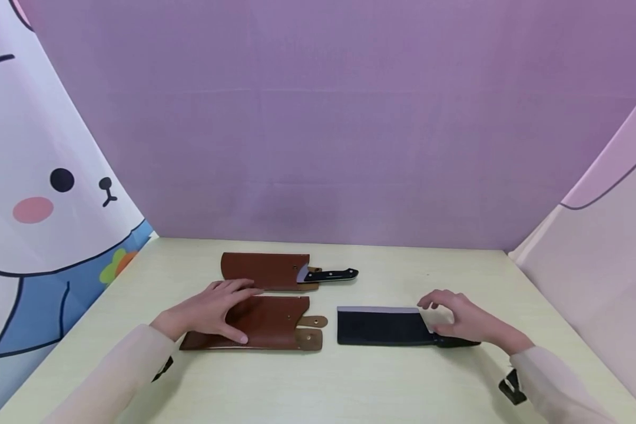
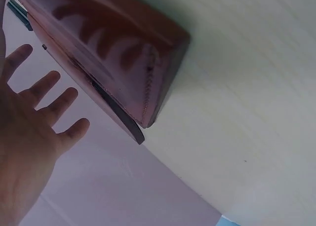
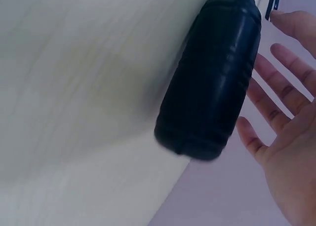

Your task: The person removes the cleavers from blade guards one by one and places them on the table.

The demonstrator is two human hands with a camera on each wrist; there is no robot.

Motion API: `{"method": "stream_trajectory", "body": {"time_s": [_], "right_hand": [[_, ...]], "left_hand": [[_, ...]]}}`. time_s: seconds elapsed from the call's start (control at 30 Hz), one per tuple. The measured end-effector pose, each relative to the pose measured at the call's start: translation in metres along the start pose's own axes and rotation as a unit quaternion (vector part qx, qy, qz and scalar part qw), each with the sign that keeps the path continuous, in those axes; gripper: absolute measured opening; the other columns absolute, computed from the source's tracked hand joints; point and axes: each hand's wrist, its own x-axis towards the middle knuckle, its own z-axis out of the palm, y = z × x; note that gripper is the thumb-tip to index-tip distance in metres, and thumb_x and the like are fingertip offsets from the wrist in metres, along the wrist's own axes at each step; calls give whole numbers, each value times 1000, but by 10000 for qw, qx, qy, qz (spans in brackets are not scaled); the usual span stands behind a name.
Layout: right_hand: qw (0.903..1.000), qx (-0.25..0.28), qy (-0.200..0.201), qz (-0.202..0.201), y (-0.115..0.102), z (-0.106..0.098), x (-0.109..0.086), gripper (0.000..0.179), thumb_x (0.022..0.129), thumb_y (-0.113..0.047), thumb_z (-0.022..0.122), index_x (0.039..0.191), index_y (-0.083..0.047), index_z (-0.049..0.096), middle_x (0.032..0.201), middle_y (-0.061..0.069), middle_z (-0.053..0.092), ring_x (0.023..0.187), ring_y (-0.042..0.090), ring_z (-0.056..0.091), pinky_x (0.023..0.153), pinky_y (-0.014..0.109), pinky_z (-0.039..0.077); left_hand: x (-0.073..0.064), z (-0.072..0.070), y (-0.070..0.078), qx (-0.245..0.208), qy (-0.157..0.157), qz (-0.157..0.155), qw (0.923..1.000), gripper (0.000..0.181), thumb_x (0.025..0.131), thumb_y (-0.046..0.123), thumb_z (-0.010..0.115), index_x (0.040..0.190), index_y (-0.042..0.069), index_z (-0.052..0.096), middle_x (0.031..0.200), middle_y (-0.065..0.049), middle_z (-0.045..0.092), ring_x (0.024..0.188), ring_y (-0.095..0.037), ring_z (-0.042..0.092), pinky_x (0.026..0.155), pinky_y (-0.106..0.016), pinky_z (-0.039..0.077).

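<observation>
My left hand (image 1: 212, 312) hovers over the left part of a brown leather knife sheath (image 1: 272, 321), fingers spread and holding nothing. In the left wrist view a gap shows between that hand and the shiny leather, which mirrors the fingers. At the sheath's right end lie two snap straps, undone. To the right lies a cleaver (image 1: 384, 328) with a black blade face and silver edge, its edge turned to the back. Just above its black ribbed handle (image 3: 207, 82) is my right hand (image 1: 469, 321), fingers loosely bent and apart from it.
Behind the front sheath lies a second brown sheath (image 1: 265, 268), with a black-handled knife (image 1: 333, 275) sticking out to the right. The pale wooden table (image 1: 297, 388) meets a purple cloth backdrop (image 1: 323, 129) at its far edge. Printed cartoon cloths stand at both sides.
</observation>
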Motion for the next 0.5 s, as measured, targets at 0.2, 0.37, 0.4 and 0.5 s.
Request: {"method": "stream_trajectory", "body": {"time_s": [0.2,0.37,0.4,0.5], "right_hand": [[9984,-113,-245,491,-5,10,18,39,78,-16,70,114,-9,57,107,2,61,95,19,55,81,40,39],[9965,-92,-432,716,-10,18,35,38,81,-16,68,116,-9,56,112,3,59,101,22,53,85,45,35],[9961,-87,-471,744,-10,19,38,37,81,-16,67,116,-9,56,112,3,59,102,22,53,86,46,35],[9953,-37,-546,803,-12,23,48,37,82,-17,66,117,-9,56,114,3,59,105,21,52,88,45,34]], "left_hand": [[7,-1,-1,-31,103,-71,9999,84,70,62,66,138,20,40,139,-13,38,127,-31,37,97,-60,27],[14,0,-5,18,174,-98,9998,80,71,59,66,137,20,41,138,-11,40,125,-29,39,96,-60,29],[15,0,-5,17,174,-119,9998,80,72,58,67,137,20,41,138,-10,41,124,-30,39,96,-60,30],[20,0,-7,37,162,-164,9997,79,72,58,66,137,20,41,137,-10,41,123,-31,40,96,-60,31]]}}
